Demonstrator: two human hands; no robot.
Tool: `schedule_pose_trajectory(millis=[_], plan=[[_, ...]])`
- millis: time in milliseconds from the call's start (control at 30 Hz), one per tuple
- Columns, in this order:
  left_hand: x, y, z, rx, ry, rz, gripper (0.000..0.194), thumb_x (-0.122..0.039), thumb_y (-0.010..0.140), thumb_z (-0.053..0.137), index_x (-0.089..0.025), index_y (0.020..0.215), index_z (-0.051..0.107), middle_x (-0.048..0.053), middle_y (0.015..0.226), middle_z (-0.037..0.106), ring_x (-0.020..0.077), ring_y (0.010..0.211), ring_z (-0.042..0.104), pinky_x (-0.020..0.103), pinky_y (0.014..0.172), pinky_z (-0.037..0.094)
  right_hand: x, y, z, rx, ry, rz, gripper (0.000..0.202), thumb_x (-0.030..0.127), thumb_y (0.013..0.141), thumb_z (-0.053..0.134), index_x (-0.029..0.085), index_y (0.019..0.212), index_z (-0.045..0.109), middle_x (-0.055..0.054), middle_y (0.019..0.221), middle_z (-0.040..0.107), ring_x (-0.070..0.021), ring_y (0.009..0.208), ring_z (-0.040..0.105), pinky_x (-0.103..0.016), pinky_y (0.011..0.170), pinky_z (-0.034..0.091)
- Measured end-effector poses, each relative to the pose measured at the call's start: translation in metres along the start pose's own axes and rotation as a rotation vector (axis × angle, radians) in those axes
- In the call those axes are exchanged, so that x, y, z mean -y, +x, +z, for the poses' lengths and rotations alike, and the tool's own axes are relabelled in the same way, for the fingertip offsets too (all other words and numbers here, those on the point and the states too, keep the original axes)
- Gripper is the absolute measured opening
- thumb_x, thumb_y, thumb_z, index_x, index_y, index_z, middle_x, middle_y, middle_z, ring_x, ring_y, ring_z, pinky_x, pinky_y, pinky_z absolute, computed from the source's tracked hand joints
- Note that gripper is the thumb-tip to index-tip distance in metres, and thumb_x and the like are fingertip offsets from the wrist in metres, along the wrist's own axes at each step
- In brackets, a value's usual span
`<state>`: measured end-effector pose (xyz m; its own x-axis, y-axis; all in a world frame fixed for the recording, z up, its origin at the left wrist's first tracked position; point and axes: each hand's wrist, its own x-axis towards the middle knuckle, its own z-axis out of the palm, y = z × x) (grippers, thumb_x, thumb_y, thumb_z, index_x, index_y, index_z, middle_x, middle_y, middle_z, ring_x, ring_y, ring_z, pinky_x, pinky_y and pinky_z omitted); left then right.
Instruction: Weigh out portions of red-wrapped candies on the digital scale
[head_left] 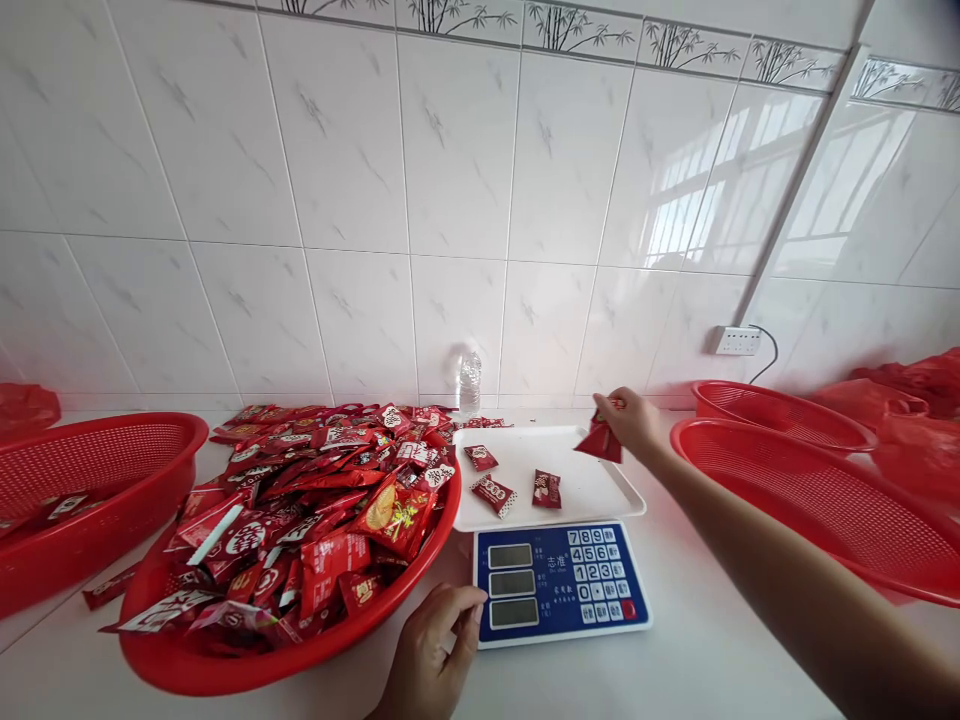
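Note:
My right hand [630,418] pinches a small red snack packet [600,442] over the right side of the scale's white tray [517,508]. On that tray lie a few small dark-red packets, one of them a packet with dotted ends [493,495]. The blue control panel [559,580] of the scale faces me, its displays grey with no readable digits. My left hand [435,650] is beside the panel's left edge, thumb and forefinger slightly apart with nothing between them. Left of the scale, a red plastic basket [225,680] is heaped with red snack packets [300,520].
Another red basket [150,470] at the far left holds a few packets. On the right stand a large red basket [810,490] and a smaller one [780,400] behind it. A clear plastic bottle [469,380] stands by the tiled wall, near a power strip [738,341].

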<state>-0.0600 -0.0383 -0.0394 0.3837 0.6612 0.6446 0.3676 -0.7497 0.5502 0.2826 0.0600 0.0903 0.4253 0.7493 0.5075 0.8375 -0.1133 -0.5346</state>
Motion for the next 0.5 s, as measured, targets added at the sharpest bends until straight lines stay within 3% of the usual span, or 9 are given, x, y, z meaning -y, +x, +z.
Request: schedule_pose_trajectory(millis=[167, 267, 400, 500], plan=[[0.0, 0.0, 0.001, 0.03, -0.004, 0.02, 0.014, -0.017, 0.091, 0.051, -0.022, 0.101, 0.06, -0.001, 0.077, 0.062, 0.011, 0.067, 0.061, 0.019, 0.063, 0.051, -0.082, 0.001, -0.068, -0.061, -0.22, 0.121, 0.042, 0.058, 0.085, 0.04, 0.022, 0.091, 0.06, -0.017, 0.101, 0.063, -0.03, 0.083, 0.06, -0.037, 0.059, 0.035], [0.0, 0.001, 0.001, 0.025, -0.011, 0.04, 0.014, -0.018, 0.09, 0.052, -0.022, 0.101, 0.06, -0.001, 0.077, 0.062, 0.0112, 0.067, 0.061, 0.019, 0.062, 0.051, -0.121, -0.004, -0.093, -0.04, -0.311, 0.209, 0.044, 0.057, 0.086, 0.039, 0.022, 0.098, 0.062, -0.022, 0.107, 0.06, -0.0353, 0.087, 0.06, -0.043, 0.061, 0.035], [0.001, 0.002, 0.001, 0.014, -0.005, 0.028, 0.013, -0.019, 0.09, 0.052, -0.022, 0.099, 0.061, 0.0, 0.076, 0.063, 0.0118, 0.067, 0.061, 0.019, 0.062, 0.052, -0.143, -0.008, -0.098, -0.006, -0.37, 0.249, 0.047, 0.055, 0.083, 0.048, 0.018, 0.108, 0.063, -0.029, 0.116, 0.054, -0.0453, 0.106, 0.053, -0.052, 0.07, 0.038], [0.001, 0.001, 0.002, 0.019, -0.001, 0.011, 0.013, -0.018, 0.09, 0.051, -0.021, 0.099, 0.061, 0.0, 0.076, 0.063, 0.0119, 0.066, 0.061, 0.019, 0.062, 0.052, -0.126, -0.007, -0.074, 0.056, -0.335, 0.153, 0.054, 0.056, 0.084, 0.046, 0.016, 0.117, 0.061, -0.029, 0.128, 0.048, -0.0471, 0.121, 0.041, -0.056, 0.078, 0.04]])
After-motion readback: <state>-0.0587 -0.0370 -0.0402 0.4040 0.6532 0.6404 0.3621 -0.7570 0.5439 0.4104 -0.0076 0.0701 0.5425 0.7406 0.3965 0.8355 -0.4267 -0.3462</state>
